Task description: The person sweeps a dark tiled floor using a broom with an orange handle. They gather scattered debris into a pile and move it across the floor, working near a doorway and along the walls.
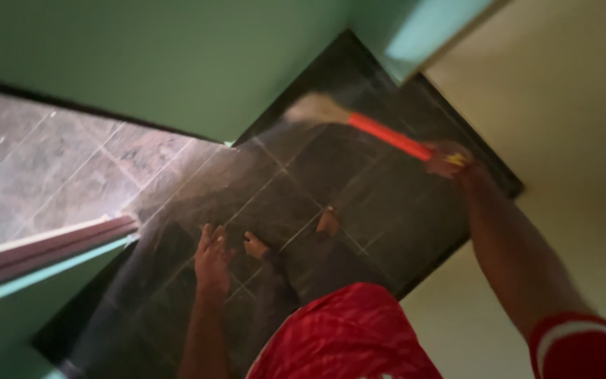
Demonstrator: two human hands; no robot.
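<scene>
While right hand (447, 158) clenches broom (359, 126) handle, I keep bristles low near green wall (177, 63) corner; left hand (212, 261) released, free.

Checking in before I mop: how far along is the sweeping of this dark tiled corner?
Done: cannot tell; no dust pile or swept patch shows on the dark tiled floor. In hand: the right hand grips the orange-handled broom, bristles blurred near the green wall. The left hand hangs open, holding nothing. What's left isn't visible.

One broom (359, 125), two hands (213, 260), two bare feet (254, 245), one door (43, 247).
</scene>
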